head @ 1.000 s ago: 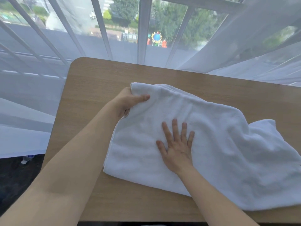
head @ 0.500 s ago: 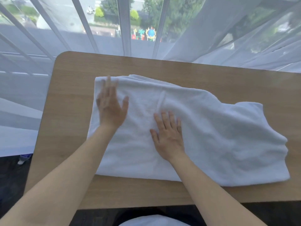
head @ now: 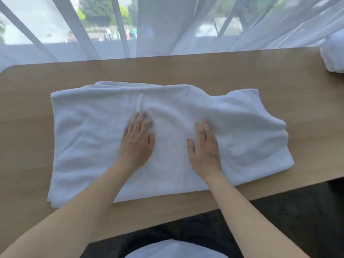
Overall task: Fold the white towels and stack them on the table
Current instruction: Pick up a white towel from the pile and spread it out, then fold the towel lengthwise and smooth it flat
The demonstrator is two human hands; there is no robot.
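A white towel [head: 89,138], folded over lengthwise, lies spread across the middle of the wooden table [head: 26,116]. Its right end is rumpled and uneven. My left hand [head: 136,144] rests flat on the towel's middle, fingers together and pointing away from me. My right hand [head: 205,148] lies flat on the towel a little to the right of it, palm down. Neither hand grips the cloth. Another white towel [head: 333,54] shows partly at the table's far right edge.
Sheer white curtains [head: 178,34] hang along the table's far edge in front of a window with white bars. The table's near edge runs just in front of my body, and dark floor [head: 297,211] lies below at the right.
My left hand let go of the towel's far left corner and came to the middle, flat on the cloth. The right hand slid rightward. The view shifted right along the table.
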